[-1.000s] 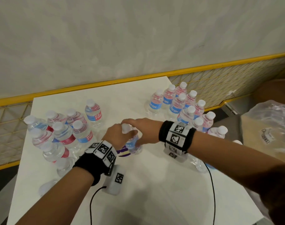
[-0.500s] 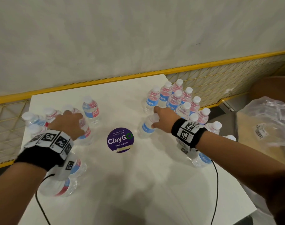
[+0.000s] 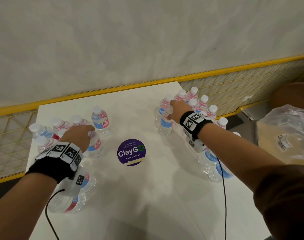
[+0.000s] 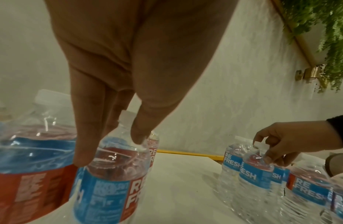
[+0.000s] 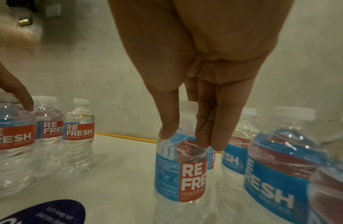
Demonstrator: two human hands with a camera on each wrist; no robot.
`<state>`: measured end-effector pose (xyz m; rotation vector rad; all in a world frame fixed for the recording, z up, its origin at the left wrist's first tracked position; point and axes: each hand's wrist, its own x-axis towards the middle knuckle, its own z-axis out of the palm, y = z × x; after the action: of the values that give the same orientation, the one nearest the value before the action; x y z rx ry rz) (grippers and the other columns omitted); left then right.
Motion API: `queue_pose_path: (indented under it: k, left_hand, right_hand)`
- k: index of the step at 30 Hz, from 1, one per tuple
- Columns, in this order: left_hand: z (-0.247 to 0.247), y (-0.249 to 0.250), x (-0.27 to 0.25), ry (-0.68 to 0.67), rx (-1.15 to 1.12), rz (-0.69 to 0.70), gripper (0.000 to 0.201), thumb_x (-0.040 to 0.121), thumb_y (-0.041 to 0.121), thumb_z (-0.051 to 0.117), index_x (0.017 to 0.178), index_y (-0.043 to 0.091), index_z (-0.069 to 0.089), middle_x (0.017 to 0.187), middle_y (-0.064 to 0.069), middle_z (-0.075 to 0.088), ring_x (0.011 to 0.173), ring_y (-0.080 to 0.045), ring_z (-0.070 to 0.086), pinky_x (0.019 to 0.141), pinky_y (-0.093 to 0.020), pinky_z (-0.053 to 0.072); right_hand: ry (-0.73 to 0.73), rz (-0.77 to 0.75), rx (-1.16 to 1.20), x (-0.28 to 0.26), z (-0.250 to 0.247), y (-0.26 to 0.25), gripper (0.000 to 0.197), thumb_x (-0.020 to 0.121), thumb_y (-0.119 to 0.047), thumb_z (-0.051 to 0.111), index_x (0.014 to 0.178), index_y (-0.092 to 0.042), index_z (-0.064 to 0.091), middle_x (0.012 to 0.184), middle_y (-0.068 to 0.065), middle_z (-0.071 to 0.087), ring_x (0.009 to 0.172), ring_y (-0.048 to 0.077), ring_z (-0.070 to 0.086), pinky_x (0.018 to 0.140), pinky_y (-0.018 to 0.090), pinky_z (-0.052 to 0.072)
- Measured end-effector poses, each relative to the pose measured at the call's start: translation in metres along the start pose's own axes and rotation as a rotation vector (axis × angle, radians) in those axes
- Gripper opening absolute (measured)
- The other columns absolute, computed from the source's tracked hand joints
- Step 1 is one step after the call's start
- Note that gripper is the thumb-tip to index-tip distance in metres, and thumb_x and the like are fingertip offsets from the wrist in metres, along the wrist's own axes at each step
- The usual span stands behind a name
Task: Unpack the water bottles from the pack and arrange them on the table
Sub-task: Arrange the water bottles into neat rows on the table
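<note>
Two clusters of small clear water bottles with red-and-blue REFRESH labels stand on the white table [image 3: 147, 196]. My left hand [image 3: 83, 135] [image 4: 111, 145] grips the neck of an upright bottle [image 3: 95, 146] [image 4: 111, 181] at the right edge of the left cluster [image 3: 49, 134]. My right hand [image 3: 173, 110] [image 5: 185, 138] pinches the shoulder of another upright bottle [image 3: 165, 124] [image 5: 181, 174] at the front left of the right cluster [image 3: 196, 104]. Both bottles look to be standing on the table.
A purple ClayGo sticker [image 3: 131, 152] marks the table's middle. Some bottles lie on their sides near my left wrist [image 3: 75, 201] and under my right forearm [image 3: 215, 167]. Crumpled plastic wrap [image 3: 290, 129] lies off the table at the right. A yellow mesh rail [image 3: 234, 87] runs behind.
A second ago both hands met over one bottle at the table's middle. They have since parted: the left went to the left cluster, the right carried a bottle to the right cluster.
</note>
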<state>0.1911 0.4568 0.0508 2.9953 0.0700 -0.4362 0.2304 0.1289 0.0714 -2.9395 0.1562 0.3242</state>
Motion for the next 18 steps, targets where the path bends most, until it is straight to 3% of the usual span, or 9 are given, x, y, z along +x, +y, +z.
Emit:
queue_pose_path:
  k: [11, 18]
  left_hand:
    - [-0.001, 0.002, -0.002, 0.011, -0.036, 0.017, 0.037, 0.096, 0.011, 0.044, 0.13, 0.022, 0.052, 0.131, -0.008, 0.057, 0.116, -0.028, 0.056, 0.099, -0.037, 0.046]
    - [-0.002, 0.007, -0.008, -0.033, -0.061, 0.077, 0.035, 0.097, 0.015, 0.043, 0.13, 0.023, 0.053, 0.135, -0.004, 0.054, 0.121, -0.024, 0.053, 0.104, -0.034, 0.042]
  right_hand:
    - [0.038, 0.005, -0.014, 0.009, -0.003, -0.023, 0.037, 0.092, -0.02, 0.056, 0.124, -0.003, 0.049, 0.124, 0.015, 0.057, 0.115, 0.028, 0.056, 0.089, 0.03, 0.046]
    - [0.041, 0.001, -0.047, 0.012, -0.006, -0.027, 0.038, 0.095, -0.026, 0.051, 0.123, 0.0, 0.05, 0.124, 0.014, 0.058, 0.116, 0.026, 0.057, 0.091, 0.029, 0.046]
